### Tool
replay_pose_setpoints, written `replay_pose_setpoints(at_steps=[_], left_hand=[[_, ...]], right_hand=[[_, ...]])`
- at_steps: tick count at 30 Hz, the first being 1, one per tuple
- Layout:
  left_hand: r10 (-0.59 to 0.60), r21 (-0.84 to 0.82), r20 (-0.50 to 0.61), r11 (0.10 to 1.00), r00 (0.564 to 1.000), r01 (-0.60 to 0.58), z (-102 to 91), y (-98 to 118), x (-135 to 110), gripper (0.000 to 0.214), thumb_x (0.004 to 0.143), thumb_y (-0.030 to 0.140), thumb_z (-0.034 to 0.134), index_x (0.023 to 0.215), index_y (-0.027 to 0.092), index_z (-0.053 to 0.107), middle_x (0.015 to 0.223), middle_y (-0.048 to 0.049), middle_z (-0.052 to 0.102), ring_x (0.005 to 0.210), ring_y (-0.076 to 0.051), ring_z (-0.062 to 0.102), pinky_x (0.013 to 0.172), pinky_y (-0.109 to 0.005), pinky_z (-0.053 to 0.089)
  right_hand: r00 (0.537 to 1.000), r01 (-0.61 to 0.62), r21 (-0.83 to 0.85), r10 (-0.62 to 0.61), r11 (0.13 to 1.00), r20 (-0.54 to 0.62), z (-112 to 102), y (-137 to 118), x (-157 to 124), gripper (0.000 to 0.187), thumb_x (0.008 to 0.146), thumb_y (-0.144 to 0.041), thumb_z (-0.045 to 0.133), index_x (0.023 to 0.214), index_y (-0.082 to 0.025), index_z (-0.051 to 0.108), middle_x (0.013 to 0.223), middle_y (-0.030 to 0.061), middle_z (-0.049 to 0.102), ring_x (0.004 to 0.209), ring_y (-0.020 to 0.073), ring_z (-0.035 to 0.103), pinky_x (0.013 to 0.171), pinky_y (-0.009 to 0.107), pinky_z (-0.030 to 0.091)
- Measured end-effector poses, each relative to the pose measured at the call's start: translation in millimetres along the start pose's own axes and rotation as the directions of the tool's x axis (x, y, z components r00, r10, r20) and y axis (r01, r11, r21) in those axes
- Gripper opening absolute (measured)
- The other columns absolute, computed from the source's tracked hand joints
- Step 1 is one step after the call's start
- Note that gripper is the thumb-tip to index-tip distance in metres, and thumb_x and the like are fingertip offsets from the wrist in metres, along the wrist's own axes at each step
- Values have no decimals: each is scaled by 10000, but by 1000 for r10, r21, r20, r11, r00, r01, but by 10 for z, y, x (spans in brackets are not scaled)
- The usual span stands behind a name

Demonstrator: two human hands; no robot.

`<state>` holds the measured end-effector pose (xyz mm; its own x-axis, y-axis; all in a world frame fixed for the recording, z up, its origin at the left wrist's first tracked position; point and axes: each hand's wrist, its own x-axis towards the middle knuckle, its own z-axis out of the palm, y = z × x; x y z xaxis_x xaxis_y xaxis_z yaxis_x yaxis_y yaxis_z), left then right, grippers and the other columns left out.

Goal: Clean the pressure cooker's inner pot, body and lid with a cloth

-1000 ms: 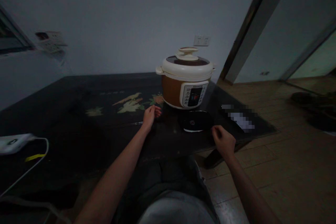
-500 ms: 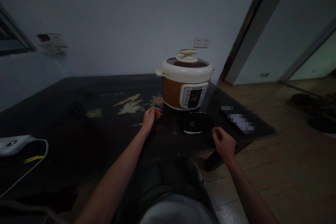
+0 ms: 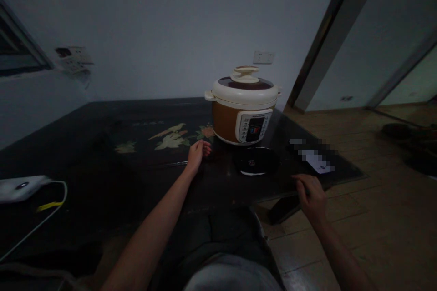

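Observation:
My left hand (image 3: pixel 198 155) rests on the dark table (image 3: pixel 164 177) with its fingers loosely bent and nothing visible in it. To its upper right stands a brown and cream electric pressure cooker (image 3: pixel 244 107), lid on, its control panel facing me. A flat black item (image 3: pixel 257 161) with a small emblem and a pale front edge lies before the cooker; its kind is unclear. At the table's front edge, right of that black item and apart from it, hovers my right hand (image 3: pixel 311 195). Its thumb is separated from the bent fingers, and no held object shows.
A pixelated dark and white item (image 3: pixel 316 159) lies at the table's right end. On the left are a white power strip (image 3: pixel 22 188), its cord and a yellow tag (image 3: pixel 49 206). Behind the cooker, a wall socket (image 3: pixel 263 57) is mounted on the wall.
My right hand has moved right and slightly down, away from the black item, and its closed fingers have loosened. My left hand stays in nearly the same place. The view has shifted slightly.

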<state>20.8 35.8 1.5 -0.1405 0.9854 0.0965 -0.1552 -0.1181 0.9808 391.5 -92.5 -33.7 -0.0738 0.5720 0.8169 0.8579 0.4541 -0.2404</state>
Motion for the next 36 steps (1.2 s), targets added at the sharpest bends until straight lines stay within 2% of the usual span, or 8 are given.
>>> replay_pose_setpoints(at_steps=[2, 5, 8, 16, 24, 29, 33, 36], left_hand=[[2, 0, 0, 1000, 1000, -2, 1, -2, 0, 360, 870, 444, 503, 716, 144, 630, 594, -27, 614, 497, -102, 547, 512, -220, 410], [3, 1, -2, 1000, 1000, -3, 6, 6, -5, 364, 864, 452, 508, 711, 145, 629, 591, -30, 613, 501, -107, 548, 514, -224, 410], [8, 2, -6, 1000, 1000, -8, 12, 21, -18, 368, 858, 462, 513, 708, 146, 630, 590, -32, 613, 506, -110, 545, 512, -226, 406], [16, 9, -2, 1000, 1000, -16, 12, 38, -33, 383, 848, 489, 516, 710, 150, 629, 597, -34, 609, 514, -116, 542, 514, -232, 403], [6, 16, -3, 1000, 1000, -6, 9, 43, -29, 387, 851, 498, 517, 711, 153, 624, 599, -35, 611, 510, -119, 548, 508, -233, 403], [-1, 11, -4, 1000, 1000, 1, 12, 57, -36, 368, 867, 460, 506, 707, 151, 626, 594, -33, 611, 505, -115, 550, 513, -230, 411], [-1, 9, -5, 1000, 1000, 1, 12, 59, -40, 355, 879, 430, 495, 707, 149, 626, 595, -32, 611, 505, -112, 551, 517, -228, 416], [4, 10, -7, 1000, 1000, -4, 7, 57, -44, 352, 879, 430, 497, 711, 150, 627, 598, -34, 613, 509, -112, 552, 518, -226, 418]], right_hand=[[996, -23, -68, 17, 997, -84, -139, 220, -41, 254, 946, -260, 434, 1003, -142, 652, 955, 124, 668, 932, 243, 600, 854, 390, 454], [964, -188, -143, 154, 972, -219, -294, 557, -74, 361, 961, -317, 387, 1051, -111, 671, 1014, 156, 674, 977, 272, 605, 881, 427, 458], [919, -323, -171, 265, 931, -291, -359, 783, -88, 445, 971, -359, 345, 1072, -93, 687, 1041, 165, 683, 979, 279, 624, 876, 419, 475], [892, -411, -172, 356, 895, -277, -326, 856, -142, 481, 974, -387, 322, 1072, -109, 703, 1126, 156, 676, 1020, 289, 638, 875, 404, 489], [925, -379, -239, 362, 894, -114, -326, 911, 13, 475, 951, -455, 344, 1052, -166, 708, 1184, 133, 644, 1115, 292, 588, 933, 445, 468], [942, -336, -275, 318, 901, -106, -310, 975, 53, 478, 947, -448, 344, 1034, -146, 704, 1106, 154, 661, 1080, 288, 591, 929, 442, 470], [970, -241, -276, 223, 930, -96, -263, 1065, 152, 456, 938, -442, 367, 1051, -135, 684, 1033, 154, 668, 1057, 284, 581, 945, 433, 449], [979, -205, -286, 199, 936, -50, -190, 1154, 246, 466, 921, -471, 389, 1066, -137, 680, 1067, 161, 639, 1069, 295, 556, 964, 459, 422]])
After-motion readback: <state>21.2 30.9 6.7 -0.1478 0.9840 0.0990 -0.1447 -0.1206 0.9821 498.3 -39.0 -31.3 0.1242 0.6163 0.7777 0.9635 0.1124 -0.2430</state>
